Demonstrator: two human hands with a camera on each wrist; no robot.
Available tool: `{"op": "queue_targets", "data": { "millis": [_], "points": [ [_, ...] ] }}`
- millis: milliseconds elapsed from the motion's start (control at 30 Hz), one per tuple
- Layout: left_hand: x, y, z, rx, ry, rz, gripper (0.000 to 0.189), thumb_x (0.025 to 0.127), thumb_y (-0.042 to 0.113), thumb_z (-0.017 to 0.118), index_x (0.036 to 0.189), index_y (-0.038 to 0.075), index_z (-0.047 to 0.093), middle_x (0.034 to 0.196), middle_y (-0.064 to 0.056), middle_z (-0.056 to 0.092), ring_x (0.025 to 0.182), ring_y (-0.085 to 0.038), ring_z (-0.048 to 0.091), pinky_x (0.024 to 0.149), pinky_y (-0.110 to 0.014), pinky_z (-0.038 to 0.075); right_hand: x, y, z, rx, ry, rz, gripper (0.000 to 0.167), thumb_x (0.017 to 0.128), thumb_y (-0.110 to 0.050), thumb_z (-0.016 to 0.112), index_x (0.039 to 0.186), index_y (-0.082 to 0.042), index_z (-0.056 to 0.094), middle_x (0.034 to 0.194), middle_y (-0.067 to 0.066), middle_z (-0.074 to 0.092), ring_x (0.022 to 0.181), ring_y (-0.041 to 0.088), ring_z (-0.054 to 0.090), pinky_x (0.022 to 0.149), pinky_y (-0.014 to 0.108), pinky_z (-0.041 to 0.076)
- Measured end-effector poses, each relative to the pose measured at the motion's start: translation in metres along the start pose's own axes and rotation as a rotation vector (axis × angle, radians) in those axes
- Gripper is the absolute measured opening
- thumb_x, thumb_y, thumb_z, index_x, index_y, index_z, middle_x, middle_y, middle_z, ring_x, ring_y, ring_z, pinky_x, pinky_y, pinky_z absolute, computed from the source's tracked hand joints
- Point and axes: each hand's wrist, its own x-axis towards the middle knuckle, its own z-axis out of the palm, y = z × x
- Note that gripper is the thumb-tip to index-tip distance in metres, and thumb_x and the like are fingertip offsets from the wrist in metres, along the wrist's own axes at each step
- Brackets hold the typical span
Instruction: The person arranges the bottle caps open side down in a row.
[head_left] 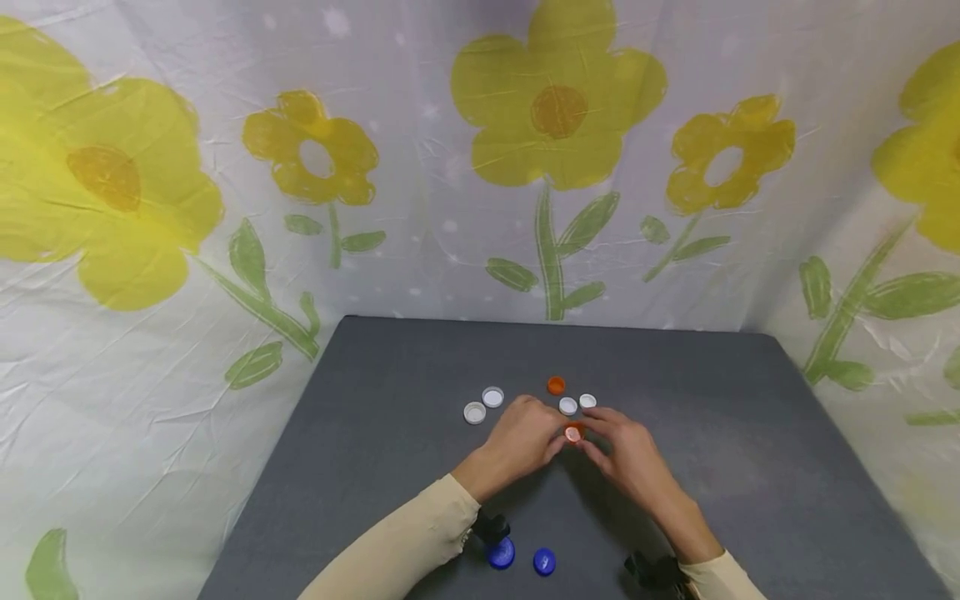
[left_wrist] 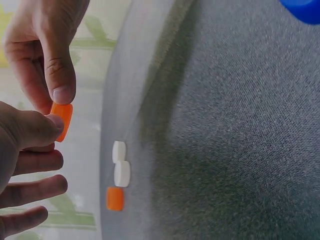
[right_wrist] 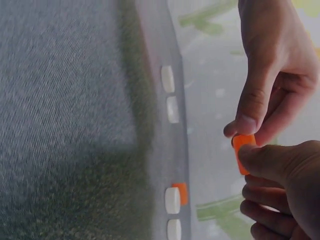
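Note:
An orange bottle cap (head_left: 573, 434) is raised between my two hands, its pale inner face showing in the head view. My left hand (head_left: 522, 433) pinches one edge of it between thumb and fingertips. From the other side my right hand (head_left: 628, 454) holds the opposite edge, also with thumb and fingertips. Both wrist views show the orange cap (left_wrist: 62, 120) edge-on, with both thumbs on it. Just beyond the hands lie another orange cap (head_left: 556, 385) and two white caps, one on the left (head_left: 567, 406) and one on the right (head_left: 587, 402).
Two more white caps, one farther (head_left: 492, 397) and one nearer (head_left: 474, 412), lie left of the hands. Near the table's front are two blue caps, one (head_left: 501, 552) beside the left wrist and one (head_left: 544, 562) between the forearms. A flowered curtain (head_left: 420, 167) surrounds the dark table (head_left: 360, 467).

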Motion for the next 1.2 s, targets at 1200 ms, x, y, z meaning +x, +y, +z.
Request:
{"op": "queue_targets", "data": {
  "millis": [1200],
  "points": [
    [-0.049, -0.002, -0.024, -0.468, 0.212, -0.135, 0.019, 0.092, 0.020, 0.088, 0.110, 0.014, 0.086, 0.101, 0.003, 0.085, 0.089, -0.011, 0.078, 0.081, -0.030, 0.061, -0.009, -0.024, -0.006, 0.262, -0.032, 0.170, 0.023, 0.099, -0.025, 0.083, 0.120, -0.017, 0.083, 0.130, -0.003, 0.080, 0.123, 0.026, 0.076, 0.100, 0.056, 0.060]
  ]
}}
